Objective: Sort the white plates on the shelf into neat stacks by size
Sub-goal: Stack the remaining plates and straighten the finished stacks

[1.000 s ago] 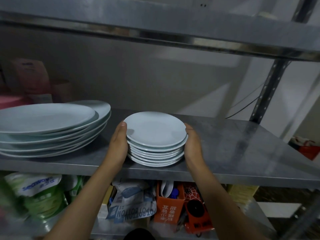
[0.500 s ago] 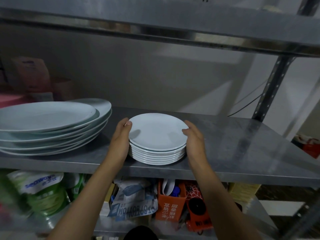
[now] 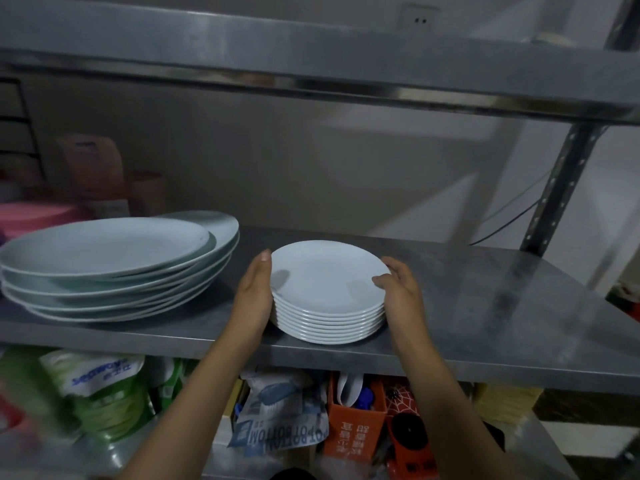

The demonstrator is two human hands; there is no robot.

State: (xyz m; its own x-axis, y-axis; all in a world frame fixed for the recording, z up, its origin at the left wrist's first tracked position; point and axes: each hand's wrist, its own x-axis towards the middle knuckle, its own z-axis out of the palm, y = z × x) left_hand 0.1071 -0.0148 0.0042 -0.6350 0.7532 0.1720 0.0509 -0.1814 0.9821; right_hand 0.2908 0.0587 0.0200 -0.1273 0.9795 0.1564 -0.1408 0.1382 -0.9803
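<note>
A neat stack of several small white plates [image 3: 327, 282] rests near the front edge of the steel shelf [image 3: 485, 306]. My left hand [image 3: 254, 296] lies flat against the stack's left side, fingers straight. My right hand [image 3: 401, 289] cups the right side, thumb on the top plate's rim. To the left stands a looser stack of several large white plates [image 3: 107, 261], its top plates shifted off centre.
An upper steel shelf [image 3: 311, 60] overhangs the plates. A perforated upright post [image 3: 561, 181] stands at the right rear. Pink items [image 3: 38, 216] sit behind the large plates. Bags and an orange box [image 3: 356, 420] fill the shelf below.
The small plates, uneven and lifted slightly a second ago, now sit squared up on the shelf. Both hands have stayed at the stack's sides, and the right thumb has come onto the rim.
</note>
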